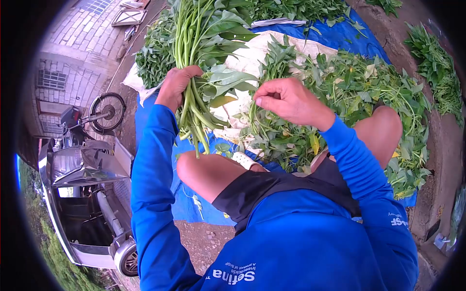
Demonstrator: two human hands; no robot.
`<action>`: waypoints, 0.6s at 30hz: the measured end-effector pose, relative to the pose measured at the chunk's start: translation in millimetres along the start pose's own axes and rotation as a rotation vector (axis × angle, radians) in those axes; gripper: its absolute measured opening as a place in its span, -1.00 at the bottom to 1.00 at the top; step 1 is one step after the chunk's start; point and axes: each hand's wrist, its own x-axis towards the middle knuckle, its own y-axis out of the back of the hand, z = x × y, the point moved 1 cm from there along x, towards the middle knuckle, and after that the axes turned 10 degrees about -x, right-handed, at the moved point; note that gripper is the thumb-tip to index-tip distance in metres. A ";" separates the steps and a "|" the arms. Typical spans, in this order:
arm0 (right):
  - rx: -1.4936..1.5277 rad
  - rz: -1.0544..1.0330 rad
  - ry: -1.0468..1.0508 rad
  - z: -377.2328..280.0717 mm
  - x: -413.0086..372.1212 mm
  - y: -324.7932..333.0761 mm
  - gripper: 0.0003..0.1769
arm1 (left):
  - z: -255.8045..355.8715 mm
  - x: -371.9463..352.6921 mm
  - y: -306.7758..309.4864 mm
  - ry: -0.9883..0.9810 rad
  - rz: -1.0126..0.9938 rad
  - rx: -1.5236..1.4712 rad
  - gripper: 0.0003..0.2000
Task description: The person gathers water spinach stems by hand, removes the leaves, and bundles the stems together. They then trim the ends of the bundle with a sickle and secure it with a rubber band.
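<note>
My left hand [178, 87] is wrapped round the stems of a bunch of water spinach [189, 41]. The bunch is upright, its long pale-green stems hanging below my fist and its broad leaves fanning out to the right. Level with it, my right hand [291, 101] has thumb and forefinger pinched together; anything between them is too small to make out. Just behind those fingers stands a smaller clump of leafy stems [276, 60]. A large pile of loose greens [359, 82], some leaves yellowed, spreads over a pale sack [238, 60] in front of my knees.
Blue tarpaulin [182, 196] lies under the greens and my feet. More bundles of greens [155, 53] are stacked at the far left, and others [437, 72] lie on the ground at right. A motorcycle wheel [107, 113] and a metal sidecar [90, 203] stand at left.
</note>
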 end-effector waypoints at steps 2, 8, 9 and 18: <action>-0.088 0.235 0.193 -12.7 16.6 -28.0 -0.81 | -14.3 7.8 -4.0 0.030 -0.010 -0.005 -0.80; -0.420 0.366 0.370 15.9 86.7 -70.8 -0.84 | -55.5 32.9 -13.8 0.149 -0.050 -0.140 -0.78; -0.489 0.323 0.364 23.1 93.1 -73.5 -0.84 | -60.0 35.2 -16.9 0.187 -0.041 -0.164 -0.79; -0.619 -0.165 0.016 62.6 69.6 -94.9 -0.91 | -107.8 83.8 -26.1 0.263 0.130 -0.305 -0.84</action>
